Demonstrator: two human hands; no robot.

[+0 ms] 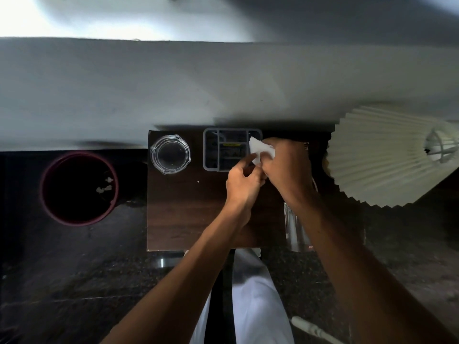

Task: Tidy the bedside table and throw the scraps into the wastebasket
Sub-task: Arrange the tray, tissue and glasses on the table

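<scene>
Wastebasket (79,187) far left on the dark floor, well apart from the table edge, dark inside, with a few pale scraps already at the bottom. So some of the clearing judged done.

Bedside table (188,214) next, dark wood grain, set against the white bed side. Glass ashtray (170,154) at its back left corner, looking empty and clean. One tiny pale speck (198,181) lying on the bare wood just right of the ashtray, probably a crumb left to pick up.

Grey compartment organiser (232,149) at the back middle, contents too dark to name.

Left hand (244,186) over the table in front of the organiser, fingers curled, thumb and forefinger pinching the lower corner of a white paper scrap (261,148). Right hand (285,167) just beside it, closed around the same scrap from the right, the two hands touching. Scrap held above the organiser's right end, crumpled, not yet in the wastebasket.

Clear glass (294,229) on the table's right front, partly hidden by the right forearm. Pleated lamp shade (382,160) far right.

Remaining, by judgement: carrying this scrap left to the wastebasket, then the speck.
</scene>
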